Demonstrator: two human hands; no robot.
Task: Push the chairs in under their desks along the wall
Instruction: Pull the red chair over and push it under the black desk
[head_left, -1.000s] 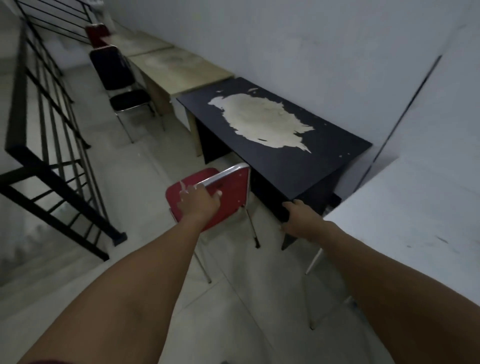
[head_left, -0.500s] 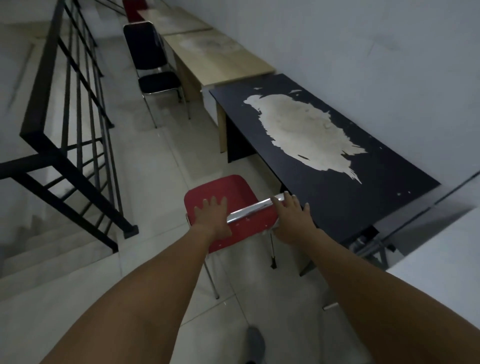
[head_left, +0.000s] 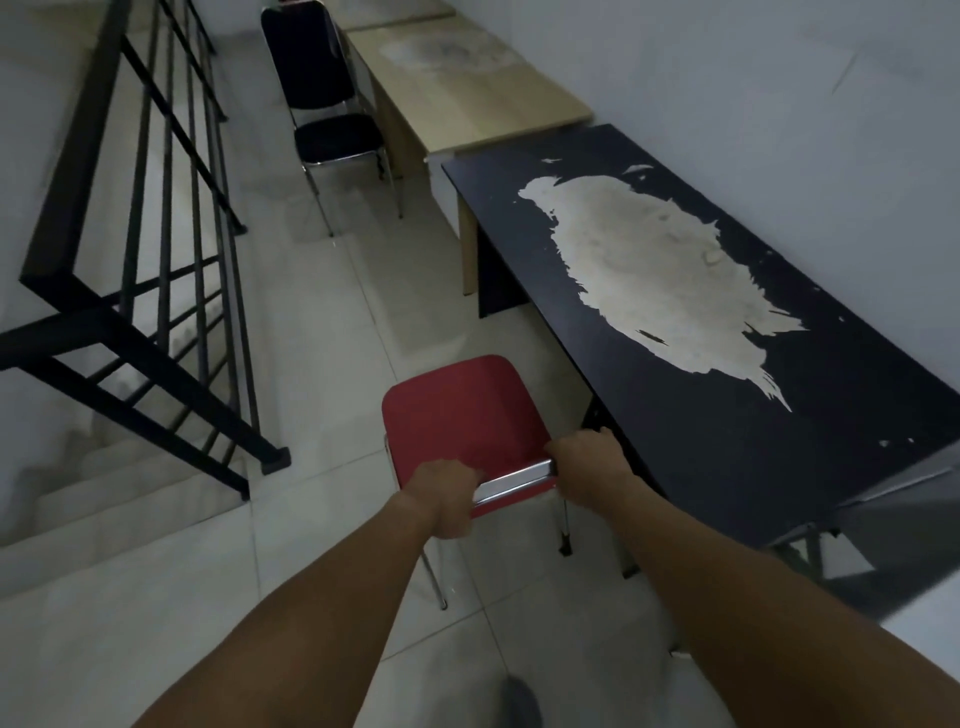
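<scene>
A red chair (head_left: 462, 415) with chrome legs stands on the tiled floor beside the front edge of a black desk (head_left: 727, 415) whose top is worn to a pale patch. My left hand (head_left: 441, 491) grips the left end of the chair's chrome-edged backrest. My right hand (head_left: 589, 467) grips its right end, close to the desk edge. Farther along the wall a black chair (head_left: 327, 104) stands pulled out next to a light wooden desk (head_left: 467, 88).
A black metal railing (head_left: 150, 249) guards a stairwell with steps going down on the left. A white wall runs along the right behind the desks. A grey table corner (head_left: 893, 540) shows at the lower right. My shoe (head_left: 519, 704) is at the bottom.
My right hand left the black desk's edge and took the backrest's right end. The chair has turned so its seat faces away from me, alongside the desk.
</scene>
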